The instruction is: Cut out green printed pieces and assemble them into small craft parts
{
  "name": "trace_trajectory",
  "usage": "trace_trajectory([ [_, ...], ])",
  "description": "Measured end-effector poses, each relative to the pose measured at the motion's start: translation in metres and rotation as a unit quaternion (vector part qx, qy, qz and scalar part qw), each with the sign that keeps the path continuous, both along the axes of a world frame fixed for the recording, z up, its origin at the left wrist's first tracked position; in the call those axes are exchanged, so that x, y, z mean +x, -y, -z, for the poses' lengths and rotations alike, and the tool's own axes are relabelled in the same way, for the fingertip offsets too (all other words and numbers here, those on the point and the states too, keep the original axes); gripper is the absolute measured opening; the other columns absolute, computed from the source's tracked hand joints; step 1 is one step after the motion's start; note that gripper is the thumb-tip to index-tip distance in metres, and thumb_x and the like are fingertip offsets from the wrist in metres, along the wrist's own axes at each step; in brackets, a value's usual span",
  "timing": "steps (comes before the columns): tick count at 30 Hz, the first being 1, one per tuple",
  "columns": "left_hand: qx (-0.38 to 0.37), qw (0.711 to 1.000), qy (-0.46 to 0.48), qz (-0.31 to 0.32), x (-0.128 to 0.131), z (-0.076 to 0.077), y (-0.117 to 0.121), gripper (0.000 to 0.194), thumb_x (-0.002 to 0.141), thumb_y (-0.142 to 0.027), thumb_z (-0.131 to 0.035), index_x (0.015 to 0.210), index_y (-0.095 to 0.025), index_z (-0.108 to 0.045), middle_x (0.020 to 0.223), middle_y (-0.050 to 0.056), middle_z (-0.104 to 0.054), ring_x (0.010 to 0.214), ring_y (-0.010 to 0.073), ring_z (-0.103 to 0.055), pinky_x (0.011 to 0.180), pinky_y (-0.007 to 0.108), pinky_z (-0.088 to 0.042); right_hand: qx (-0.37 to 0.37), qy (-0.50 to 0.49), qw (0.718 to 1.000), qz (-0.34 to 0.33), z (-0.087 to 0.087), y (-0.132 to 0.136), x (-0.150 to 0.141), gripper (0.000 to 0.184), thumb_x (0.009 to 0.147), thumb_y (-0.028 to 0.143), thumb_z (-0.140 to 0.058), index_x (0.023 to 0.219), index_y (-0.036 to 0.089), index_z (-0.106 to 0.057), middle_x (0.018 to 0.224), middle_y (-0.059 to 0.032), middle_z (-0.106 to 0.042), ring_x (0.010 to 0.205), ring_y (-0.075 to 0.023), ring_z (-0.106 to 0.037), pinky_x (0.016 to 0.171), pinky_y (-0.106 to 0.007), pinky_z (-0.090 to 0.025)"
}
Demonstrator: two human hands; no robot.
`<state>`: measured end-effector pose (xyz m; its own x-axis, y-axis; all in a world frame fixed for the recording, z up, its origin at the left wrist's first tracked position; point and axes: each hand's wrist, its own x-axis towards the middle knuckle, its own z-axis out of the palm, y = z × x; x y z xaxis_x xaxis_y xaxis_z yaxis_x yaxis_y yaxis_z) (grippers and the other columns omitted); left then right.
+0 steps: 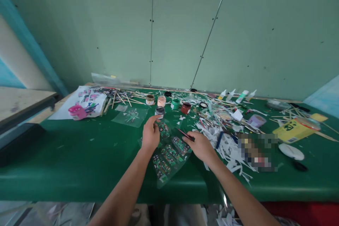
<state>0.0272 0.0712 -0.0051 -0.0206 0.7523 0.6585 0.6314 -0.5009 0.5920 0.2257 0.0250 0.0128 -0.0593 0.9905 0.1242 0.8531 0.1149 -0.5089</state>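
My left hand point(151, 135) reaches to a small clear jar of dark grey paint point(159, 112), its curled fingers against the jar's near side. My right hand point(200, 145) pinches a thin dark-pink paintbrush point(185, 134), its tip pointing left over a clear plastic sheet point(162, 183). Small painted pieces in green, black and white point(169, 154) cover that sheet, which lies below and between my hands. Behind the grey jar stand open jars of brown paint point(150, 99), peach paint point(161, 101), green paint point(174, 104) and dark red paint point(186, 107).
White paper scraps point(230, 153) and wooden sticks litter the right side. A yellow canister point(295, 130) lies there near a white oval object point(291, 152). Glue bottles point(231, 94) stand by the wall. At left, a pink jar point(77, 112) sits on paper sheets point(62, 107).
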Motion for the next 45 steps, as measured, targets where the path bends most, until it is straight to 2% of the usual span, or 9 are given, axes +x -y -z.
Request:
trace_trajectory([
  [5,0.059,0.996,0.056,-0.032,-0.016,-0.023,0.007,0.033,0.079,-0.007,-0.045,0.108,-0.021,-0.052,0.107,0.008,-0.059,0.105,0.0203,-0.057,0.088,0.036,-0.048,0.004,0.066,0.997,-0.026,-0.008,-0.023,0.008,0.017,0.089,0.028,-0.052,0.081,0.022,-0.066,0.078,-0.0027,-0.065,0.072,-0.0164,-0.059,0.059,-0.024,-0.031],
  [8,0.073,0.997,0.011,-0.027,-0.018,-0.043,0.011,0.031,0.079,-0.010,-0.050,0.107,-0.022,-0.055,0.113,0.007,-0.059,0.113,0.0229,-0.052,0.100,0.042,-0.039,0.001,0.068,0.993,-0.098,-0.015,-0.037,0.017,0.016,0.089,0.028,-0.055,0.089,0.022,-0.069,0.087,-0.0036,-0.066,0.075,-0.0162,-0.060,0.063,-0.024,-0.035],
  [11,-0.062,0.984,-0.150,0.079,-0.006,-0.051,0.009,0.044,0.082,-0.018,-0.052,0.126,-0.022,-0.048,0.125,0.008,-0.058,0.118,0.0230,-0.052,0.097,0.036,-0.042,-0.007,0.058,0.981,-0.184,-0.019,-0.050,0.023,0.014,0.087,0.029,-0.058,0.090,0.022,-0.070,0.089,-0.0028,-0.066,0.076,-0.0159,-0.060,0.066,-0.025,-0.038],
  [12,-0.140,0.963,-0.207,0.096,-0.001,-0.049,0.007,0.047,0.083,-0.022,-0.055,0.129,-0.025,-0.047,0.122,0.006,-0.061,0.112,0.0223,-0.057,0.093,0.034,-0.044,-0.005,0.062,0.979,-0.192,-0.019,-0.053,0.023,0.014,0.087,0.029,-0.059,0.090,0.022,-0.070,0.090,-0.0029,-0.066,0.078,-0.0161,-0.060,0.067,-0.025,-0.038],
  [15,-0.212,0.944,-0.240,0.080,0.011,-0.034,0.004,0.026,0.080,-0.026,-0.062,0.105,-0.024,-0.063,0.092,0.003,-0.071,0.083,0.0221,-0.067,0.072,0.031,-0.048,0.019,0.100,0.985,-0.138,-0.017,-0.054,0.018,0.016,0.090,0.026,-0.055,0.096,0.021,-0.069,0.096,-0.0047,-0.063,0.079,-0.0161,-0.060,0.066,-0.025,-0.038],
  [21,-0.219,0.945,-0.241,0.024,0.015,-0.009,0.009,0.022,0.082,-0.019,-0.056,0.103,-0.023,-0.063,0.096,0.004,-0.072,0.094,0.0221,-0.066,0.080,0.031,-0.046,0.020,0.096,0.995,0.031,-0.018,-0.025,-0.005,0.032,0.098,0.032,-0.036,0.113,0.016,-0.059,0.099,-0.0103,-0.064,0.078,-0.0190,-0.062,0.060,-0.026,-0.037],
  [25,-0.208,0.947,-0.245,0.025,0.015,-0.009,0.009,0.024,0.082,-0.019,-0.056,0.105,-0.022,-0.063,0.102,0.005,-0.071,0.097,0.0213,-0.065,0.085,0.031,-0.045,-0.045,0.051,0.997,0.022,-0.013,-0.002,-0.021,0.037,0.099,0.026,-0.031,0.132,0.018,-0.047,0.096,-0.0081,-0.070,0.083,-0.0213,-0.066,0.064,-0.027,-0.040],
  [34,-0.205,0.946,-0.247,0.034,0.016,-0.010,0.008,0.011,0.087,-0.026,-0.054,0.089,-0.025,-0.065,0.094,0.000,-0.072,0.090,0.0189,-0.065,0.078,0.028,-0.044,-0.015,0.125,0.991,0.034,0.015,0.011,-0.037,0.045,0.096,0.022,-0.031,0.138,0.022,-0.047,0.094,-0.0074,-0.073,0.081,-0.0218,-0.068,0.070,-0.030,-0.046],
  [45,-0.211,0.946,-0.240,0.051,0.016,-0.011,0.010,0.013,0.087,-0.024,-0.053,0.087,-0.028,-0.066,0.094,-0.002,-0.072,0.089,0.0177,-0.065,0.077,0.027,-0.043,-0.052,0.159,0.986,0.008,-0.001,0.019,-0.038,0.049,0.094,0.020,-0.033,0.141,0.021,-0.046,0.096,-0.0114,-0.073,0.085,-0.0242,-0.069,0.071,-0.030,-0.046],
])
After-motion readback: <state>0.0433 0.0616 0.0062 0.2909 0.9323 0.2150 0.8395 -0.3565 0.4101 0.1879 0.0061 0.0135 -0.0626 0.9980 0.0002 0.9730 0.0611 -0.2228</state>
